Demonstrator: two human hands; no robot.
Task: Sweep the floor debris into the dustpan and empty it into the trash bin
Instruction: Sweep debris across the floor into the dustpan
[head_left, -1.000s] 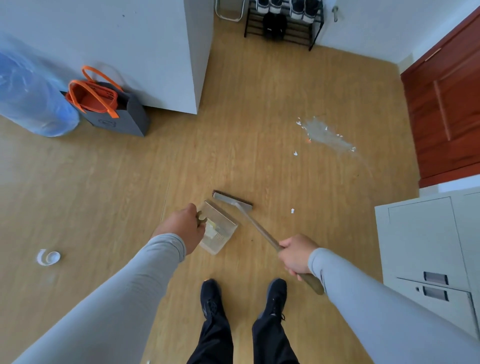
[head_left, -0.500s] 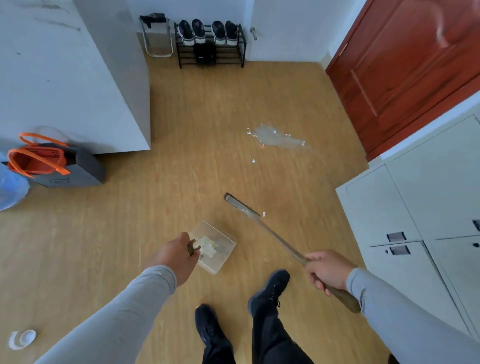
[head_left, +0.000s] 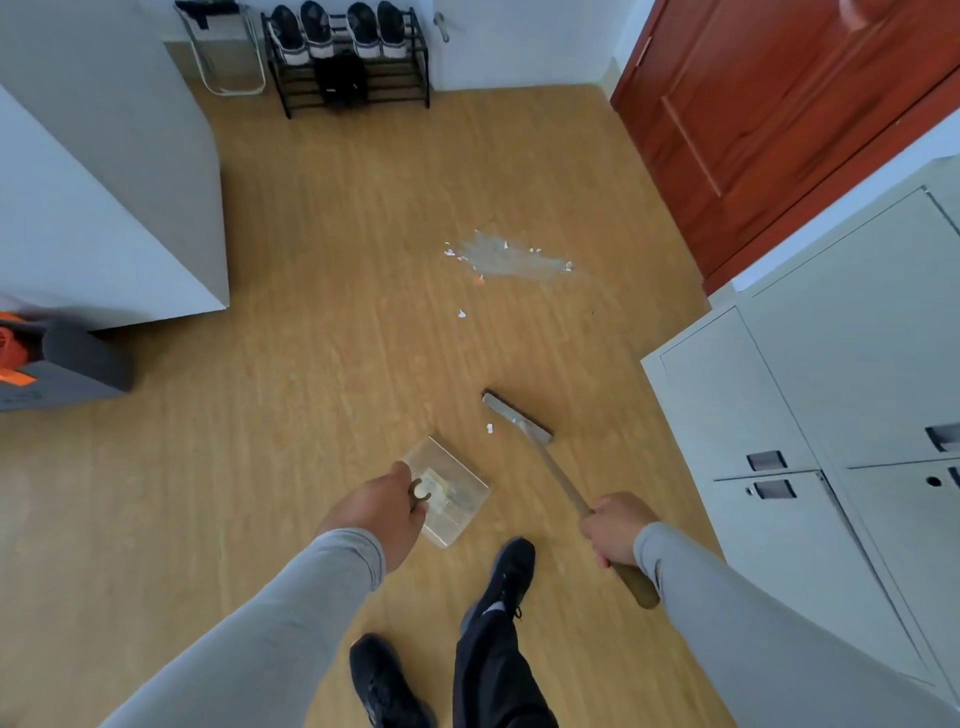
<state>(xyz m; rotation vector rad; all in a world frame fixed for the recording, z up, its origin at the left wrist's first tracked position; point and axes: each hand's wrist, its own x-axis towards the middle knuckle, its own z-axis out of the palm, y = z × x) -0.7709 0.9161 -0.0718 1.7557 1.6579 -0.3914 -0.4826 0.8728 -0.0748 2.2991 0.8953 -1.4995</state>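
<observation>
My left hand (head_left: 382, 512) grips the clear plastic dustpan (head_left: 451, 491) by its handle while my right hand (head_left: 615, 527) clasps the long-handled brush (head_left: 517, 417), white paper scraps (head_left: 489, 428) lying just ahead between them.

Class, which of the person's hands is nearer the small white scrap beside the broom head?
Left. The left hand, gripping the dustpan, sits just below-left of the scrap; the right hand, holding the broom, is farther off to its lower right.

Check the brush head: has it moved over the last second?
Yes. The brush head left the dustpan mouth and swung right, toward the grey cabinet; it now sits just beyond a white scrap on the floor.
</observation>
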